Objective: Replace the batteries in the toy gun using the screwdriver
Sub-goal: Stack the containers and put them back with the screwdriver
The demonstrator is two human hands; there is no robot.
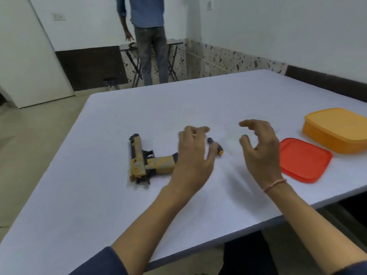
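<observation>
Two bare hands of yours hang over the white tabletop [99, 195] in the head view, both blurred. Your left hand [193, 153] has its fingers [196, 131] loosely bent and grips nothing. Your right hand [260, 147] is arched like a claw, thumb and fingers apart, and is also empty. A thin pink thread band [275, 184] circles your right wrist.

The yellow-and-black plastic toy gun [143, 161] lies flat on its side on the tabletop, just left of your left hand. Its long axis, the slide, runs away from you, with the muzzle towards the far edge of the tabletop. Its grip sticks out to the right and ends under the edge of your left hand. The pattern on its side is too blurred for you to read any writing.

The short screwdriver with a dark handle and orange band [215, 146] lies between your hands, slanting from far-left to near-right. Your left thumb covers part of it; you cannot tell whether it touches. The tip is not clear.

To your right, a flat red plastic lid [303, 159] lies on the tabletop. Just beyond it stands an orange rectangular plastic box [335, 128] with its lid on.

Across the room, a person in a blue shirt and grey trousers [151, 36] stands by a small folding table [129, 48].
</observation>
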